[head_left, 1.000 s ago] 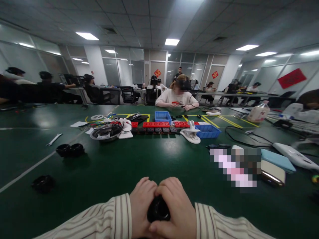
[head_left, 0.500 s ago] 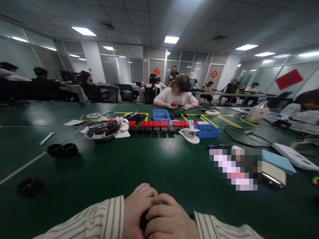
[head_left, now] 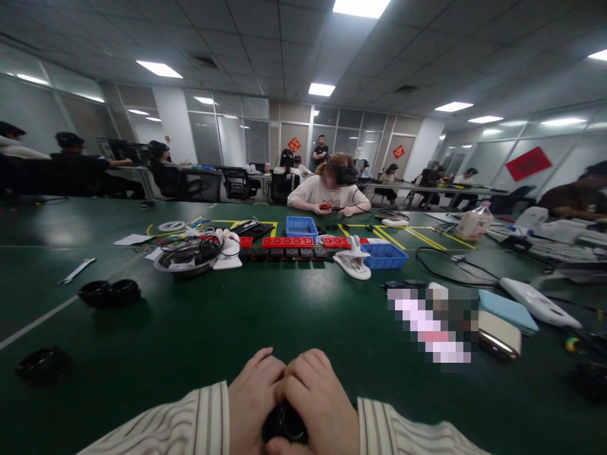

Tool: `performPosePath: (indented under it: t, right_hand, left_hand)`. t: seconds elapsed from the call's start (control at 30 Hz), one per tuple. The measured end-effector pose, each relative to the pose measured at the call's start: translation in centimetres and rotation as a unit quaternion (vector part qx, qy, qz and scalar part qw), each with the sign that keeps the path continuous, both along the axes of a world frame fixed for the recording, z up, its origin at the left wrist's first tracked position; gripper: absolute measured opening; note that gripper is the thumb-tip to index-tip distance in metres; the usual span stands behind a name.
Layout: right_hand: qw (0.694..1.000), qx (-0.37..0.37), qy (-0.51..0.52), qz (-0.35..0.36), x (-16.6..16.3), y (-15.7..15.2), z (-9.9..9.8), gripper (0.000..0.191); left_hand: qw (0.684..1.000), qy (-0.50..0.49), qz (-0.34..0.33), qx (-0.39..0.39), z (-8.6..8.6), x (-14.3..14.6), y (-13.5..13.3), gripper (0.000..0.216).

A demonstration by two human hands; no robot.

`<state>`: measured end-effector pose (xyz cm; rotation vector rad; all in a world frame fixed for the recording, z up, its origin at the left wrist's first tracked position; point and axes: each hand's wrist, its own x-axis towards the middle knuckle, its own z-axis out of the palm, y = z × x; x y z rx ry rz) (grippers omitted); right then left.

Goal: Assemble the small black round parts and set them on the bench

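At the bottom middle, my left hand [head_left: 253, 401] and my right hand [head_left: 322, 398] are closed together around a glossy black ring-shaped piece [head_left: 289, 422]. Its round opening shows beneath my fingers, while most of it is covered by both hands. My right thumb lies along its near side. Similar black pieces are on the green table to the left: a joined pair [head_left: 110, 292] and another one [head_left: 43, 366] closer to me. Striped sleeves cover both my wrists.
Across the table [head_left: 265, 309] runs a row of red and black sockets [head_left: 289, 248] between a metal bowl of cables [head_left: 180, 268] and a blue tray [head_left: 385, 256]. A wrench [head_left: 77, 270] lies left, a light-blue case [head_left: 507, 311] right. Opposite sits a person [head_left: 327, 189] holding something red.
My right hand has turned and shifted slightly up and left, uncovering more of the black piece. The view has shifted a little.
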<state>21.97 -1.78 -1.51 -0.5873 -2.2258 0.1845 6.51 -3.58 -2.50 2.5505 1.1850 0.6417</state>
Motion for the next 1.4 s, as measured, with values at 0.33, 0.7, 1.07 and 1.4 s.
performPosePath:
  t: [0.33, 0.7, 1.07, 1.4]
  right_hand:
    - [0.981, 0.140, 0.018, 0.130, -0.1, -0.2, 0.4, 0.042]
    - [0.991, 0.104, 0.077, -0.036, -1.2, 0.4, -2.3, 0.051]
    - [0.990, 0.120, -0.001, 0.080, -0.1, 0.9, -0.6, 0.052]
    - [0.991, 0.125, 0.034, 0.012, -0.2, 0.3, 0.4, 0.046]
  left_hand:
    - [0.996, 0.002, -0.046, -0.076, 0.4, -0.3, 0.9, 0.044]
    - [1.000, 0.013, -0.010, -0.022, -1.1, -0.8, 0.8, 0.019]
    - [0.997, 0.019, -0.031, -0.065, -0.1, -0.6, 1.1, 0.031]
    - [0.996, 0.000, 0.092, 0.019, -2.0, 0.1, -0.1, 0.021]
